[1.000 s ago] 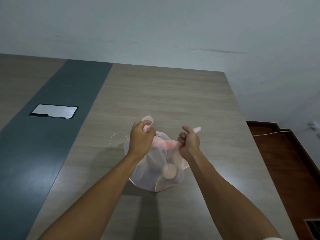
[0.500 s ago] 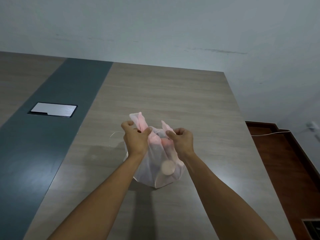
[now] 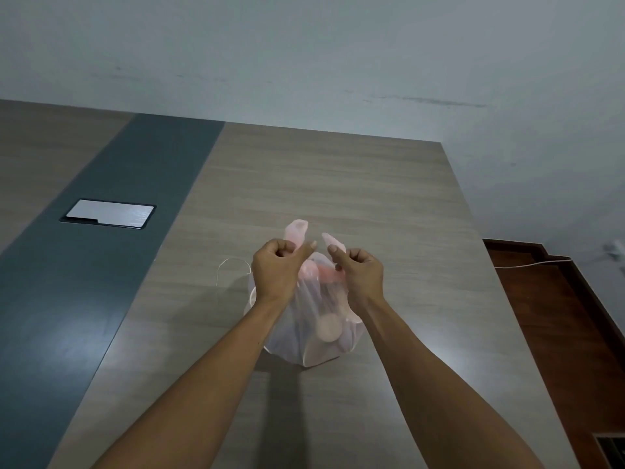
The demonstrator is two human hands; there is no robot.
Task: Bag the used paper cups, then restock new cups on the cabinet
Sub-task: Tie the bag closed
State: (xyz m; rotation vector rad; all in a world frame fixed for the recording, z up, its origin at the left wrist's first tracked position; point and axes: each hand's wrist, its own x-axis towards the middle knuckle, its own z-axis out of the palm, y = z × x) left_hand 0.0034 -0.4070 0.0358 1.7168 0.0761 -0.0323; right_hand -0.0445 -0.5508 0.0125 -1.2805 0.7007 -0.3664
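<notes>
A thin translucent pinkish plastic bag (image 3: pixel 314 336) stands on the wooden table (image 3: pixel 338 184), with paper cups showing dimly through its side; one round cup base (image 3: pixel 328 328) faces me. My left hand (image 3: pixel 275 274) is closed on the bag's left handle, whose end sticks up above the fist. My right hand (image 3: pixel 360 274) is closed on the right handle, its pink tip poking up too. Both fists sit close together above the bag's mouth, with twisted pink plastic between them.
A dark grey strip (image 3: pixel 101 265) runs along the table's left part, with a metal cover plate (image 3: pixel 109 213) set in it. A thin clear loop (image 3: pixel 233 265) lies left of the bag. The table's right edge drops to a red-brown floor (image 3: pixel 558 316) with a white cable (image 3: pixel 531 264).
Both hands moved from pulling the handles apart sideways to holding them close together with their ends upright. The bag's neck has drawn in narrower.
</notes>
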